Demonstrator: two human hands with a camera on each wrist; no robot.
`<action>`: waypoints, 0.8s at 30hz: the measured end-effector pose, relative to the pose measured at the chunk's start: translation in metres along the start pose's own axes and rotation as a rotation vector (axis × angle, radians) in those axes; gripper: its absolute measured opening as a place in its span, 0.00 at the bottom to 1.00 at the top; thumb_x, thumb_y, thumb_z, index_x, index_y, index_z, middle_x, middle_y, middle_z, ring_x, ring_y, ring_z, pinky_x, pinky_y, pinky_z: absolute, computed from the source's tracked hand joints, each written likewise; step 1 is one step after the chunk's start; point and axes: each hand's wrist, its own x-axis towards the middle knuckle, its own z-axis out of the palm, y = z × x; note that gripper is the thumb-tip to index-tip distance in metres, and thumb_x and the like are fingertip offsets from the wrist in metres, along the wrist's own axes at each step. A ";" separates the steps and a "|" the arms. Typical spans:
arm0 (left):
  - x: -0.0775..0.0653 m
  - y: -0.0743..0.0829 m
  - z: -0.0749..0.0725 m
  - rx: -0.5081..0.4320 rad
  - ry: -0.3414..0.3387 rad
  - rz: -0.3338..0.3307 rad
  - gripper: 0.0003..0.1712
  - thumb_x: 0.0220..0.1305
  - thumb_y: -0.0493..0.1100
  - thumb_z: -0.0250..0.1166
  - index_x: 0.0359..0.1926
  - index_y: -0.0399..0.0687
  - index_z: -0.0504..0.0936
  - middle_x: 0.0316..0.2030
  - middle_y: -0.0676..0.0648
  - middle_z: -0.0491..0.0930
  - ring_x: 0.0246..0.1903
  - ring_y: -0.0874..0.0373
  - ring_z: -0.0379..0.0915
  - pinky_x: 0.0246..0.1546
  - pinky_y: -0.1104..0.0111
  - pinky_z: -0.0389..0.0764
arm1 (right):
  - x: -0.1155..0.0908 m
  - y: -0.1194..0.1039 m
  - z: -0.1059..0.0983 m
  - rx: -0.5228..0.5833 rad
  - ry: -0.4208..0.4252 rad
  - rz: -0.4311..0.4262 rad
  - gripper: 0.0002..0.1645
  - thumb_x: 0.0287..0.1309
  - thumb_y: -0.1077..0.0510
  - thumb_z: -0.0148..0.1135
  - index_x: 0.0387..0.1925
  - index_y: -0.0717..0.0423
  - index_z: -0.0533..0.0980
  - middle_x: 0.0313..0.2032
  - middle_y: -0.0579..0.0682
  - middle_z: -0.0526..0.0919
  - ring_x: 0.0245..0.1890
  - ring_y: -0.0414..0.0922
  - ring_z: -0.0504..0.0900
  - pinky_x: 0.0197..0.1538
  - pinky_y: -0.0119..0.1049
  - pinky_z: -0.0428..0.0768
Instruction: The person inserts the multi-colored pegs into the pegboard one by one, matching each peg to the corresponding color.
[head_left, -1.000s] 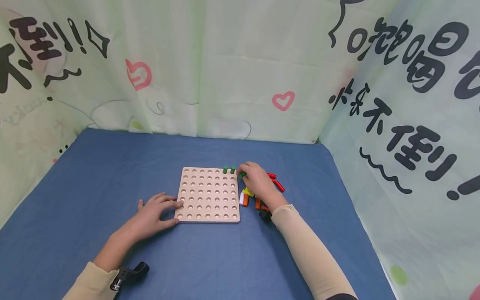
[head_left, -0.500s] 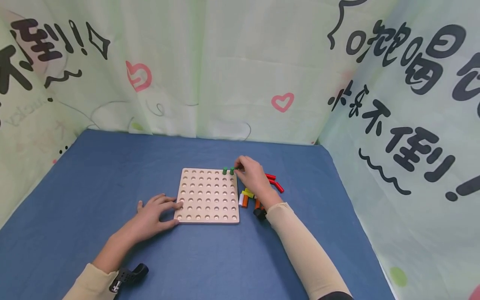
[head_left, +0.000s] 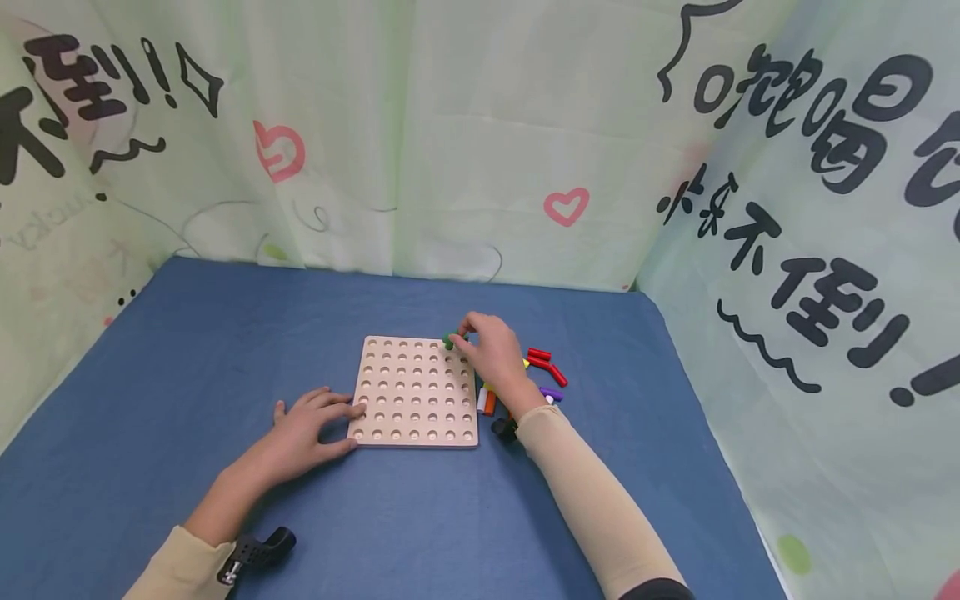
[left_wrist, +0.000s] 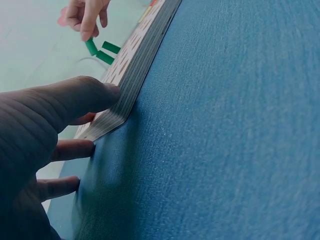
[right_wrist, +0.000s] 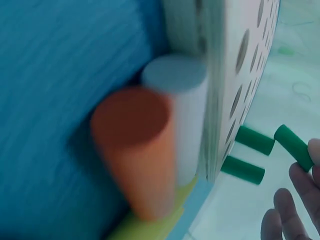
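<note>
A pale wooden pegboard (head_left: 414, 396) with rows of round holes lies on the blue cloth. My left hand (head_left: 311, 425) rests at its near left corner, thumb and index finger touching the edge, the other fingers extended on the cloth. Over the far right part of the board, my right hand (head_left: 493, 350) pinches a green peg (right_wrist: 294, 147) between thumb and finger, tilted. Two more green pegs, one (right_wrist: 255, 140) and another (right_wrist: 243, 170), stand in the board's holes, close to the held peg; my right hand partly hides them in the head view.
Right of the board lie loose pegs: a white one (right_wrist: 190, 130), an orange one (right_wrist: 142, 150), a yellow one (right_wrist: 155, 225), a purple one (head_left: 552, 393) and several red pegs (head_left: 551, 371). My right forearm covers part of this pile. A printed curtain (head_left: 480, 142) encloses the blue table (head_left: 420, 525).
My right hand has carried the green peg leftward, from beside the board's far right corner to over the standing green pegs. My left hand and the board have stayed put.
</note>
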 end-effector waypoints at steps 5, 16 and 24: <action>0.001 0.000 -0.001 -0.002 -0.005 0.000 0.29 0.64 0.52 0.73 0.65 0.55 0.82 0.67 0.39 0.76 0.73 0.30 0.58 0.58 0.15 0.43 | 0.005 -0.002 0.008 0.019 0.005 0.008 0.07 0.69 0.48 0.68 0.37 0.45 0.80 0.39 0.47 0.85 0.40 0.46 0.78 0.41 0.43 0.77; 0.000 -0.001 -0.001 -0.001 0.005 0.021 0.28 0.64 0.50 0.74 0.64 0.55 0.83 0.66 0.39 0.77 0.72 0.29 0.60 0.57 0.15 0.45 | 0.008 -0.008 0.016 0.047 -0.056 0.070 0.06 0.69 0.47 0.67 0.39 0.44 0.81 0.42 0.44 0.86 0.44 0.46 0.79 0.46 0.45 0.78; 0.000 -0.003 0.001 -0.005 0.016 0.019 0.27 0.63 0.50 0.74 0.64 0.55 0.84 0.66 0.39 0.77 0.72 0.29 0.59 0.57 0.15 0.45 | 0.010 -0.008 0.017 0.047 -0.073 0.084 0.06 0.69 0.47 0.67 0.40 0.42 0.83 0.43 0.43 0.86 0.48 0.47 0.80 0.50 0.46 0.79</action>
